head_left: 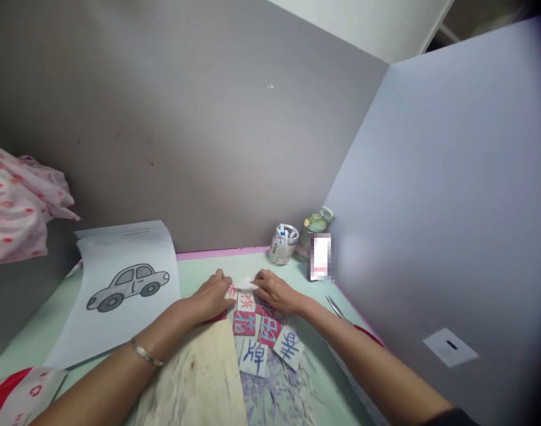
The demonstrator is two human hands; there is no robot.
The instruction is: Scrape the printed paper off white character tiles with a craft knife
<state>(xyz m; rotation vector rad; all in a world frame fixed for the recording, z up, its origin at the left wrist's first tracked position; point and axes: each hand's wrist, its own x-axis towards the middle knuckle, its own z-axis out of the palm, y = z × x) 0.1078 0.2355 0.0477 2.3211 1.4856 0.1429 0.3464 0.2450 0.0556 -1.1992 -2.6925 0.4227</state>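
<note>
My left hand (212,296) is closed at the top of a group of small square pieces with Chinese characters, fingers around a white piece with red strokes (231,291). My right hand (277,291) pinches the edge of a folded white paper (246,284) between the hands. Just below lies a white square with a red character (246,302). Nearer me are two pink squares with pale blue characters, one on the left (244,323) and one on the right (269,330). Two white squares with blue characters (254,357) (290,348) lie lowest. My fingers partly hide the upper pieces.
A pale wooden board (199,378) lies under my left forearm, beside scattered purple shavings (279,396). A car drawing (132,290) is at left. Against the walls stand a can of pens (282,251), a jar with a green lid (317,221) and a phone (320,257). Scissors (336,309) lie right.
</note>
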